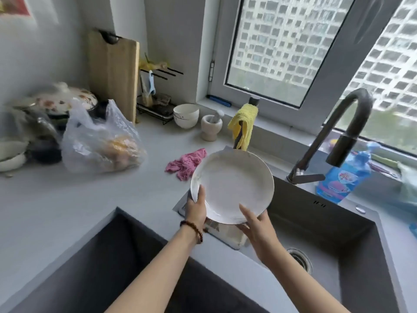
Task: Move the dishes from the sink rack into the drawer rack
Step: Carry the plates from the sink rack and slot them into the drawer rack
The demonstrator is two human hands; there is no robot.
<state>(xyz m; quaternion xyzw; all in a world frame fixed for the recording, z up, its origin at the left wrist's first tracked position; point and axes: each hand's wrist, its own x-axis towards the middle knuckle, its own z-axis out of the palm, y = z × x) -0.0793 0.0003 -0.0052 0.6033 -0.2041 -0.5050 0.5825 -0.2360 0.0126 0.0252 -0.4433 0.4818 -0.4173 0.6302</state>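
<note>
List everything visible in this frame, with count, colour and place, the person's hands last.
plate: 1, white, held up over the sink's left edge
sink: 1, dark grey, right
faucet: 1, dark grey, behind sink
dish soap bottle: 1, blue, right of faucet
pink cloth: 1, counter, left of plate
yellow cloth: 1, draped on a dark handle behind plate
mortar and pestle: 1, pale stone, by windowsill
bowls: stacked, white, left of mortar
cutting board: 1, wooden, against wall
plastic bag: 1, clear, left counter
left hand: grips plate's left rim, beaded bracelet at the wrist
right hand: supports plate's lower rim
</note>
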